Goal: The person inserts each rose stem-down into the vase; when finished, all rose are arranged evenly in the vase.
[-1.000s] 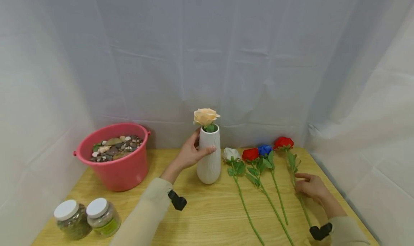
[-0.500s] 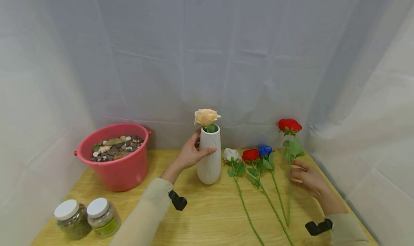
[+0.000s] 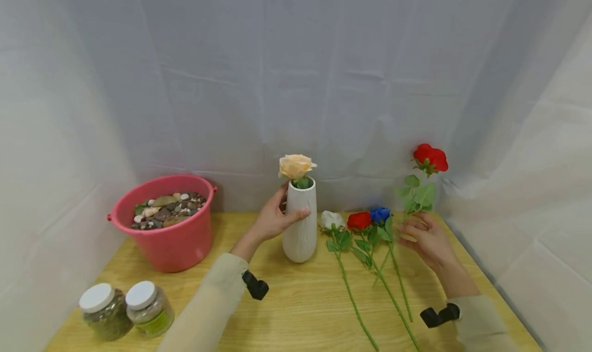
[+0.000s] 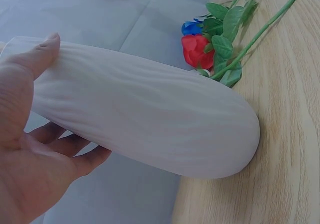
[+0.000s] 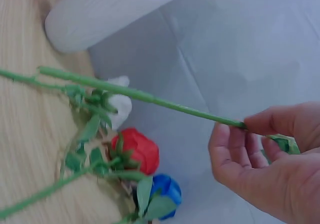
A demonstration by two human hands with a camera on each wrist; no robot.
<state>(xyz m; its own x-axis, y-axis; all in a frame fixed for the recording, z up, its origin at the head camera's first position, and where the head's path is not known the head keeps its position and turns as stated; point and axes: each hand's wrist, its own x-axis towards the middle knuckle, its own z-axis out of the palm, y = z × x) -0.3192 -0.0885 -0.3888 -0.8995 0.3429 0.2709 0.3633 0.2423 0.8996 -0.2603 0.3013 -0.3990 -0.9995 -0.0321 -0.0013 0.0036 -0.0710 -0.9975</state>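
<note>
At the far left of the wooden table (image 3: 287, 311), two jars (image 3: 125, 311) with white lids stand side by side near the front edge. Behind them sits a pink bucket (image 3: 166, 239) filled with pebbles. Further right, the left hand (image 3: 273, 219) grips the white vase (image 3: 300, 223), thumb on one side and fingers curled round the other; the left wrist view shows the same hold on its ribbed wall. The vase stands upright on the table and a peach rose (image 3: 296, 167) sticks out of its neck. Just right of the vase lie three flowers with their stems pointing toward the front edge: a white rose (image 3: 331, 220), a red rose (image 3: 358, 221) and a blue rose (image 3: 379, 215), close together. Right of these, the right hand (image 3: 425, 236) pinches the green stem of a second red rose (image 3: 430, 158) between thumb and fingers. That rose is lifted off the table, its bloom high against the white cloth backdrop (image 3: 324, 85), its stem slanting down past the hand.
</note>
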